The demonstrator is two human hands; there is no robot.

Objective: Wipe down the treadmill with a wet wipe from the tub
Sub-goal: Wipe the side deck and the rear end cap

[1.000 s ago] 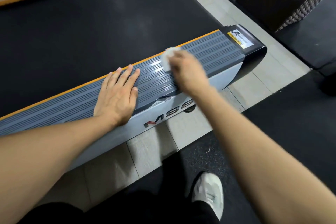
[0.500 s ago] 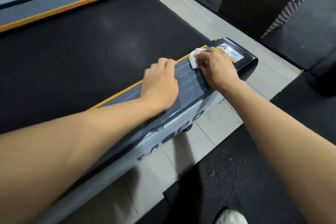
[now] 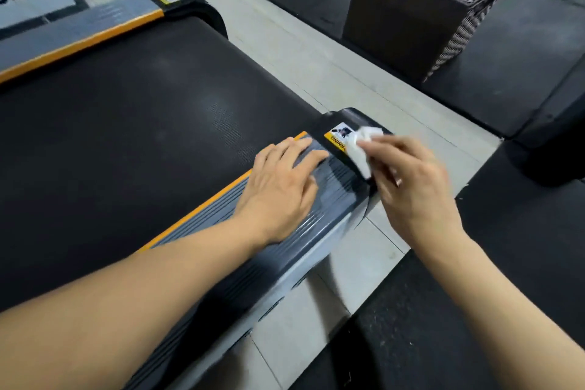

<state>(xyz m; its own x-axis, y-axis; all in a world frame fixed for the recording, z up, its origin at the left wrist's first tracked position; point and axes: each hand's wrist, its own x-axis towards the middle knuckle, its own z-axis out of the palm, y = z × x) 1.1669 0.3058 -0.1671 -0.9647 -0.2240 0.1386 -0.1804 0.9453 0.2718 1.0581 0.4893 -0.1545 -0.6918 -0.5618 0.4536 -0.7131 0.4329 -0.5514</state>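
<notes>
From my head camera I look down my two bare forearms at a treadmill's near side rail [image 3: 240, 228], a ribbed grey strip with an orange edge that runs long from lower left to upper right. My left hand [image 3: 281, 182] lies flat on the rail, fingers straight, bracing. My right hand [image 3: 411, 184], the nearer one to the rail's end, pinches a crumpled white wipe [image 3: 361, 149] in its fingertips. The wipe sits just ahead and left of that hand, over the black end cap [image 3: 354, 119] and partly covering its yellow warning sticker [image 3: 337, 136]; I cannot tell whether it touches.

Beyond, the dark belt [image 3: 126, 123] lies left, and a wicker box [image 3: 421, 16] stands well apart.

Half a second ago the wipe was on the ribbed rail short of the cap; both hands have since slid along the rail toward its end.
</notes>
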